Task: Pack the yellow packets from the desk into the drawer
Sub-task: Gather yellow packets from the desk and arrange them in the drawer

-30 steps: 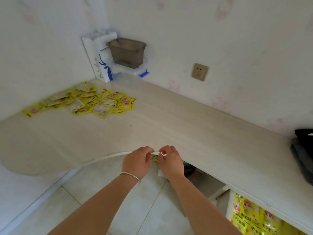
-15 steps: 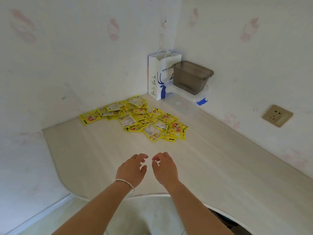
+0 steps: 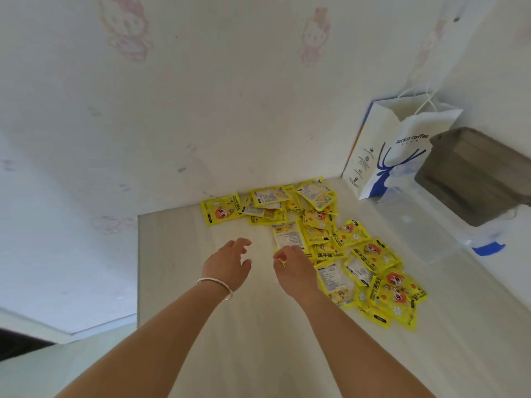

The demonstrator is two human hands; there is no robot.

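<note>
Packets [image 3: 321,242] are lying scattered in a yellow heap on the table [image 3: 178,282], spreading ahead and to the right of the right hand [image 3: 294,267]. That hand is hovering at the heap's near edge, fingers loosely curled and holding nothing. Just beside it the left hand [image 3: 227,264], a bangle [image 3: 215,284] on its wrist, is reaching with fingers spread over bare table. Beyond the packets, a paper bag [image 3: 382,156] is standing upright against the wall.

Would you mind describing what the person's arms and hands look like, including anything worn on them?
Both forearms are bare, with no sleeves showing. The left hand has a thin silver bangle round its wrist. The right hand and its wrist carry nothing: no ring, watch or glove can be seen on either hand.
</note>
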